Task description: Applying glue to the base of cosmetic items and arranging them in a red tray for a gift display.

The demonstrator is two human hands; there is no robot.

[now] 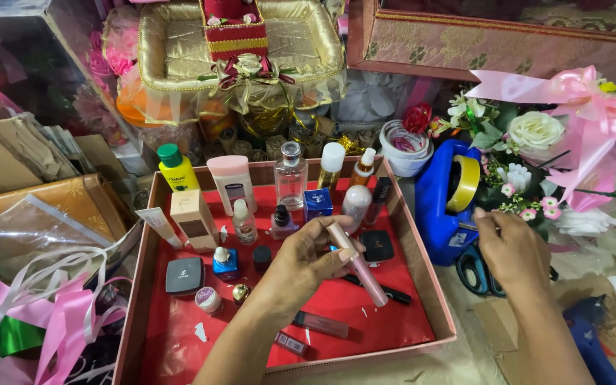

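Pink tube (357, 269) is being gripped in the left hand (308, 260), hovering over the red tray (393, 314), while the right hand (511, 246), fingers pinching, is reaching the blue tape dispenser (440, 207), probably for tape.

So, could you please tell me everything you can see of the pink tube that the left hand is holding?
The pink tube is a slim, glossy cylinder, seemingly plastic, with a paler cap end uppermost. It slants from upper left down to lower right, above the red lining of the box. The left hand pinches its upper part between thumb and fingers; the lower end hangs free. Below it lie a black pencil and a brownish tube.
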